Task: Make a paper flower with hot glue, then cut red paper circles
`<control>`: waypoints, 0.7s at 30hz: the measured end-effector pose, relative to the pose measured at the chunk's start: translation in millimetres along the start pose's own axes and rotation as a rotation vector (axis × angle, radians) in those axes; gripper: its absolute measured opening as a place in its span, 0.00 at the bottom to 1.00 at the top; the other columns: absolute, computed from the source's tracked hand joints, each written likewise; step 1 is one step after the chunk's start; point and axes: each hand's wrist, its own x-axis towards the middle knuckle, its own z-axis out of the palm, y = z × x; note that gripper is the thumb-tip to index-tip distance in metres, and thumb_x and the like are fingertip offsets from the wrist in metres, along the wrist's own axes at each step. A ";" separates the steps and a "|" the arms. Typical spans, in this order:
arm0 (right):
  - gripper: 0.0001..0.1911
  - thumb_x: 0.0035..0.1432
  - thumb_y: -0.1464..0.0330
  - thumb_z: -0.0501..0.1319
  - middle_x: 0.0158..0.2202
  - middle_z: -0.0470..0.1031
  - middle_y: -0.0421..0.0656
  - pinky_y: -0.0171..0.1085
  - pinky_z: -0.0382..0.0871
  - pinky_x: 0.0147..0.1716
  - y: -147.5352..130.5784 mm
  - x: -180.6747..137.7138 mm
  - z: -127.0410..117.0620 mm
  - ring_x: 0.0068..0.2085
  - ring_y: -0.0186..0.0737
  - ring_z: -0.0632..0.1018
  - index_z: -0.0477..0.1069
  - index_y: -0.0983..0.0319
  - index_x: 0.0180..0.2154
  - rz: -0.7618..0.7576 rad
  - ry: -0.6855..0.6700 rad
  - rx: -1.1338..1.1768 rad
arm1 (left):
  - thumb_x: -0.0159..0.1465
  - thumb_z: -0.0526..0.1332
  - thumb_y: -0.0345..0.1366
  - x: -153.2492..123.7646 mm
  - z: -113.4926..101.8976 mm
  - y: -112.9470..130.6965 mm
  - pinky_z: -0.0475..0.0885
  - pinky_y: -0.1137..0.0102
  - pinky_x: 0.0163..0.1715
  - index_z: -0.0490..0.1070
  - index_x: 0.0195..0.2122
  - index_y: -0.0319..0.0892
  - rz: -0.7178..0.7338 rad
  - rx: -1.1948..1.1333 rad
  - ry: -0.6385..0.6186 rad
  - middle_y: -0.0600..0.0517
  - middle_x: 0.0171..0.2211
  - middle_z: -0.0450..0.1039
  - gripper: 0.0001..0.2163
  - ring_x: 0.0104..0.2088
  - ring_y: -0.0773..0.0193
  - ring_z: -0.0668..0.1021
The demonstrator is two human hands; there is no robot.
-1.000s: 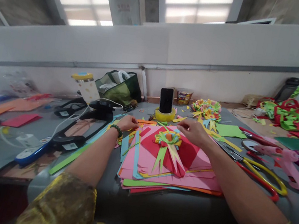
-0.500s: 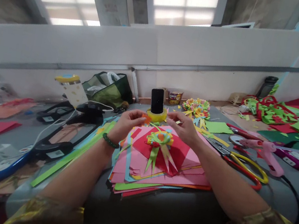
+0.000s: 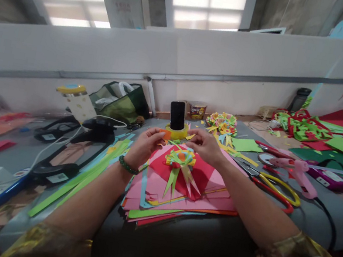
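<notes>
While the left hand (image 3: 144,145) pinches orange paper (image 3: 166,134) beyond and left of the rosette (image 3: 181,158), the right hand (image 3: 206,147) curls beyond its right.
Right grip cannot be told; light edge holds should prevent creasing.

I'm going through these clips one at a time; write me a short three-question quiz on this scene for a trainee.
1. What does the left hand pinch?
A) a blue strip
B) an orange piece
C) a green bag

2. True or false: the scissors lie to the left of the rosette in the picture.

3. Complete: the glue gun is ____ in colour.

Key:
1. B
2. False; they lie to its right.
3. pink
</notes>
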 end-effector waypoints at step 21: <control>0.08 0.58 0.64 0.61 0.30 0.75 0.40 0.34 0.69 0.27 -57.1 -31.2 -35.8 0.29 0.35 0.74 0.75 0.60 0.38 -0.209 0.413 -0.161 | 0.41 0.72 0.33 -4.8 7.7 0.5 0.69 0.77 0.23 0.69 0.24 0.41 -0.098 -0.020 -0.047 0.58 0.23 0.72 0.13 0.22 0.73 0.72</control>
